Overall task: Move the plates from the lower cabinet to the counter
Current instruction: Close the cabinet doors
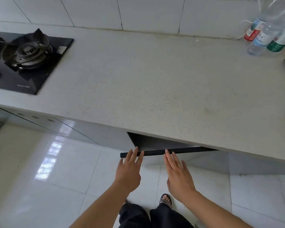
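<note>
No plates show anywhere: they must lie inside the lower cabinet (148, 142), whose dark opening sits under the counter (155, 89) edge, ahead of and below both hands. The cabinet door (171, 152) stands ajar, seen edge-on as a dark strip whose long axis runs left to right across the view. The left hand (128, 171) lays flat, spread fingers over the strip's free left end, while the right hand (178, 175), also flat and holding nothing, reaches its fingertips to the strip's middle (contact is hard to confirm). The left hand looks better placed to swing the door wider. The stove (23, 60) and 3 bottles (266, 33) sit well apart.
</note>
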`<state>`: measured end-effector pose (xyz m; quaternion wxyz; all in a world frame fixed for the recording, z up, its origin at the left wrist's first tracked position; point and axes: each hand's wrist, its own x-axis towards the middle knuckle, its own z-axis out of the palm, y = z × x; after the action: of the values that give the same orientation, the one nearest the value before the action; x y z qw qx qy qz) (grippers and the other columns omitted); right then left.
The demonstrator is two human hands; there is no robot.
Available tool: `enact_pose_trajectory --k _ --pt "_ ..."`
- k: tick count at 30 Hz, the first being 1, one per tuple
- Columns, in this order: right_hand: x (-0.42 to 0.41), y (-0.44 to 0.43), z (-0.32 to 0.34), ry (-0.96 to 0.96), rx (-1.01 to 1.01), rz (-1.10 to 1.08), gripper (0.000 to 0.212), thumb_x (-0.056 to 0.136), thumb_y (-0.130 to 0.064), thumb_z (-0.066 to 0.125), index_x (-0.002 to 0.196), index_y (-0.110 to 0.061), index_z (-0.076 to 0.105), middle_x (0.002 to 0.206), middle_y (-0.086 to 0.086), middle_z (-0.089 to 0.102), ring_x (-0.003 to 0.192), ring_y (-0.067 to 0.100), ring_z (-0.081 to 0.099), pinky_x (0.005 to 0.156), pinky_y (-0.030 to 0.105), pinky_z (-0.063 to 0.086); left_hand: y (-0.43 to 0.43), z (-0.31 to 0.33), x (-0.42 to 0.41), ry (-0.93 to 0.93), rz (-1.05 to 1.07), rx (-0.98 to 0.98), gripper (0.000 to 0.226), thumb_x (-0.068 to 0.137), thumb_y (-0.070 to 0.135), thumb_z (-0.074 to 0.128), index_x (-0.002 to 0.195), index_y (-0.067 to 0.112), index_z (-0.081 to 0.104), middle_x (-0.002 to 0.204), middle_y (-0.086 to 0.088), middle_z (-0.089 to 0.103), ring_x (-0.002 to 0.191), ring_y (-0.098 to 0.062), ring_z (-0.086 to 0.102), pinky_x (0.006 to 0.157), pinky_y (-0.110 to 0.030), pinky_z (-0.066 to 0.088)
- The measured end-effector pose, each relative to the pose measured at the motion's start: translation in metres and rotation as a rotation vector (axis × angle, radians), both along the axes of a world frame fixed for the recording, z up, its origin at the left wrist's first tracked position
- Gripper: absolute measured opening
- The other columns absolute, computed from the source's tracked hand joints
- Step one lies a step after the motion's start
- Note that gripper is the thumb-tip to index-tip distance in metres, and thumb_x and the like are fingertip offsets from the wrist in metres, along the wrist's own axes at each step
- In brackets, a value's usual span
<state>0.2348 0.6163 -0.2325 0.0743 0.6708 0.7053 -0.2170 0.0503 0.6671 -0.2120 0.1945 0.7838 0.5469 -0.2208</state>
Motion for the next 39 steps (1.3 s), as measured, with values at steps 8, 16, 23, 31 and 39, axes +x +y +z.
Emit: enact_pose_trajectory --k 8,16,23,31,39 --pt "-0.006 0.02 0.01 0.038 -0.068 -0.033 0.087 0.09 -0.008 0.044 0.142 -0.013 -0.025 0.147 -0.002 -0.038 0.14 0.016 -0.024 0.117 0.043 -0.002 -0.001 -0.002 0.005 -0.018 0.091 -0.011 0.075 0.094 0.018 0.039 0.146 0.018 -0.014 0.153 -0.002 -0.028 0.144 -0.022 -0.015 0.117 -0.041 0.009" --pt "0.001 0.026 0.004 0.05 0.007 -0.005 0.089 0.088 -0.016 0.051 0.14 -0.008 -0.02 0.151 0.002 -0.028 0.142 0.018 -0.015 0.117 0.041 0.006 0.016 -0.008 0.006 -0.027 0.086 -0.013 0.082 0.09 0.014 0.041 0.144 0.016 -0.02 0.151 0.001 -0.033 0.143 -0.02 -0.017 0.118 -0.042 0.009" --pt "0.009 0.027 -0.012 -0.004 0.062 0.001 0.103 0.037 -0.025 0.088 0.131 -0.008 0.05 0.143 0.006 0.045 0.121 0.026 0.055 0.087 0.044 0.052 0.048 -0.009 0.004 0.014 0.013 -0.012 0.083 0.09 0.015 0.041 0.143 0.019 -0.023 0.152 0.004 -0.03 0.142 -0.02 -0.02 0.117 -0.043 0.006" --pt "0.01 0.036 0.001 -0.001 -0.033 0.039 0.083 0.091 -0.019 0.047 0.143 -0.011 -0.017 0.15 0.002 -0.032 0.143 0.019 -0.015 0.117 0.044 0.004 0.028 -0.013 -0.001 0.011 0.02 -0.016 0.08 0.091 0.014 0.039 0.144 0.025 -0.019 0.153 0.001 -0.028 0.143 -0.021 -0.019 0.118 -0.043 0.005" --pt "0.009 0.028 0.019 0.09 -0.09 -0.009 0.069 0.097 -0.022 0.037 0.149 -0.014 -0.007 0.156 0.001 -0.019 0.146 0.018 -0.009 0.119 0.037 0.007 0.006 0.015 -0.013 -0.007 0.156 -0.017 0.074 0.094 0.023 0.04 0.147 0.023 -0.011 0.157 0.001 -0.016 0.145 -0.02 -0.01 0.117 -0.041 0.009"
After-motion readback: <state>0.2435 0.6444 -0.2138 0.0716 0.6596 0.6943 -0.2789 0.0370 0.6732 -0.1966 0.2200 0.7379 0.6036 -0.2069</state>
